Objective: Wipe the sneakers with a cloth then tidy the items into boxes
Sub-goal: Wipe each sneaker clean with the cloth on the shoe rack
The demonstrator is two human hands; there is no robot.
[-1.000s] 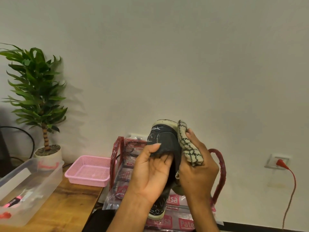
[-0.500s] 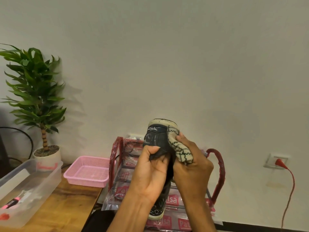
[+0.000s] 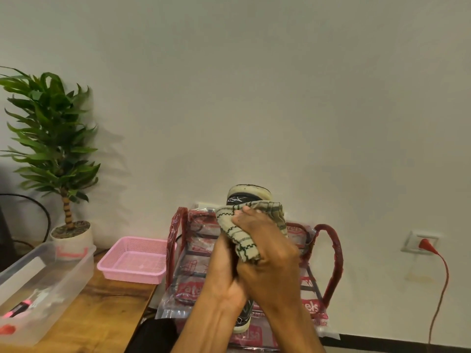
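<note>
Shifted leftward across the upper since a moment ago: cloth (image 3: 246, 231), soft, limp, bunched in the clenched fingers of your right hand (image 3: 270, 256); sneaker (image 3: 246, 196), light, stiff-soled, upright at lower centre of frame, your left hand (image 3: 223, 271) grasping its midsection, probably the steadiest hold.

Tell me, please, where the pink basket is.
Head view, left of centre: the pink basket sits on the wooden table, between the clear box and the red rack.

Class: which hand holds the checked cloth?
The right hand grips the checked cloth against the sneaker; the left hand grips only the sneaker.
</note>
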